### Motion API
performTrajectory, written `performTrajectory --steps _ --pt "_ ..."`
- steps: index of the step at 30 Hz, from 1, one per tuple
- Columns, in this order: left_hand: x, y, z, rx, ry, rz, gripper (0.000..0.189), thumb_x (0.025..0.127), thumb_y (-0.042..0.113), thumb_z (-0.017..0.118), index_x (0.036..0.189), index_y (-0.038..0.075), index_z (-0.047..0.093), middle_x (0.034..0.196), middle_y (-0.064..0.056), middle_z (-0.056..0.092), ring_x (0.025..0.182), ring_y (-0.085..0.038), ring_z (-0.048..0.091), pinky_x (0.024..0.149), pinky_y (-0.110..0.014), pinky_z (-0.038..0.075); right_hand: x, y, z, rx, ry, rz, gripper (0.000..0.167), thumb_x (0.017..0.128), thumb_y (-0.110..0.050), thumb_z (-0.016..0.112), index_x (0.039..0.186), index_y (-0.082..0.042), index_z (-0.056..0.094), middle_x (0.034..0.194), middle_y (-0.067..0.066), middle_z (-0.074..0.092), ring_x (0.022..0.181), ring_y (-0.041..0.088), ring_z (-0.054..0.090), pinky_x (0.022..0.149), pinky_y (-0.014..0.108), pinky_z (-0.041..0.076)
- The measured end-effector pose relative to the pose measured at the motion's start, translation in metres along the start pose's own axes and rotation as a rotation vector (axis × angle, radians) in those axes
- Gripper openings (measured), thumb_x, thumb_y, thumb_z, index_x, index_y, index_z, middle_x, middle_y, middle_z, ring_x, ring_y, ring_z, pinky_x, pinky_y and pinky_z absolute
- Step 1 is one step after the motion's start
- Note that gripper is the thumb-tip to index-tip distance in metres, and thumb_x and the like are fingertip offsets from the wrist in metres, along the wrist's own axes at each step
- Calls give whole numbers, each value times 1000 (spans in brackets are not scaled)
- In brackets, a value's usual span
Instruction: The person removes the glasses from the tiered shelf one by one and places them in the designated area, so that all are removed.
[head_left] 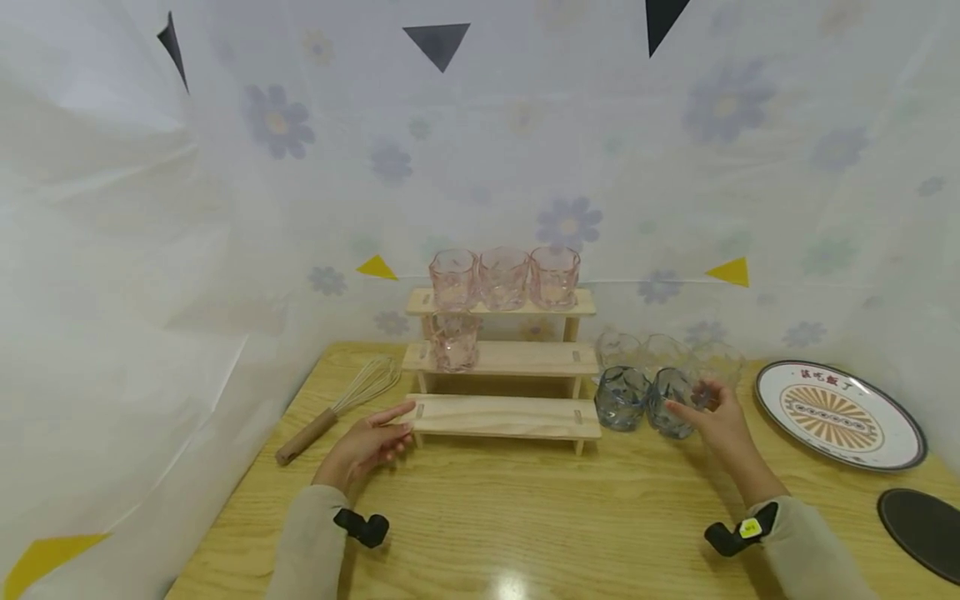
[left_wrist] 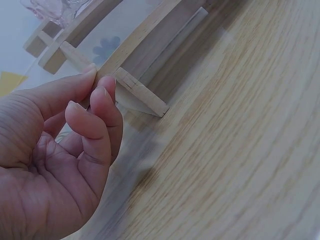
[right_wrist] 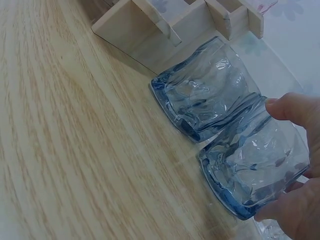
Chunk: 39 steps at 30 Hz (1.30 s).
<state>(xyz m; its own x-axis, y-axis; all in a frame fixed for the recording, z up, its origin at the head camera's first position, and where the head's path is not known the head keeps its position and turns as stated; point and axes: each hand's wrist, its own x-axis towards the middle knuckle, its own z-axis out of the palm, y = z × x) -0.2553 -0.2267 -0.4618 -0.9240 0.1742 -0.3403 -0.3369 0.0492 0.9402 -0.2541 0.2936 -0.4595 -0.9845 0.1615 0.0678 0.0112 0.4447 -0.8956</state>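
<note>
A three-tier wooden display stand (head_left: 510,417) stands mid-table. My left hand (head_left: 363,450) pinches the left end of its lowest tier between thumb and fingers, the other fingers loosely bent. Pink glasses stand on the stand: a row of three, with one pink glass (head_left: 504,282) in the middle, on the top tier, and another pink glass (head_left: 455,346) at the left of the middle tier. To the right, my right hand (head_left: 722,427) grips a blue glass (right_wrist: 255,160) from its right side. A second blue glass (right_wrist: 205,90) is right beside it, nearer the stand.
Several clear glasses, one a clear glass (head_left: 663,350), stand behind the blue ones. At the right are a patterned plate (head_left: 832,417) and a dark round disc (head_left: 922,529). A whisk (head_left: 337,410) lies left of the stand. A flowered sheet (head_left: 480,150) hangs behind the table.
</note>
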Motion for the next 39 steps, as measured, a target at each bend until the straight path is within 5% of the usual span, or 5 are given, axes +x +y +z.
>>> performTrajectory --steps 8,16,28,39 --pt "-2 -6 -8 10 -25 18 57 92 13 63 144 12 42 78 1 68 62 -6 56 50 -18 41 0 1 6 16 -19 22 88 88 -35 68 147 4 16 133 23 36 120 36 38 73 11 38" --pt "-7 -2 -8 13 -5 5 57 91 15 64 144 14 43 79 1 68 63 -6 56 50 -18 41 -2 -7 6 40 -79 35 93 89 -37 66 149 4 7 141 28 28 128 44 28 96 53 34" --pt "-3 0 -2 15 -10 -7 56 91 15 65 143 16 45 80 0 68 63 -6 56 50 -18 42 -4 -8 -7 21 -122 63 102 90 -42 63 150 -1 -10 150 33 5 135 51 13 102 63 23" --pt "1 1 -1 3 4 -12 56 89 14 66 142 16 47 80 -1 68 62 -6 56 50 -18 42 -5 -33 -17 56 70 -133 89 91 -30 65 150 1 7 149 29 15 136 46 15 109 57 15"
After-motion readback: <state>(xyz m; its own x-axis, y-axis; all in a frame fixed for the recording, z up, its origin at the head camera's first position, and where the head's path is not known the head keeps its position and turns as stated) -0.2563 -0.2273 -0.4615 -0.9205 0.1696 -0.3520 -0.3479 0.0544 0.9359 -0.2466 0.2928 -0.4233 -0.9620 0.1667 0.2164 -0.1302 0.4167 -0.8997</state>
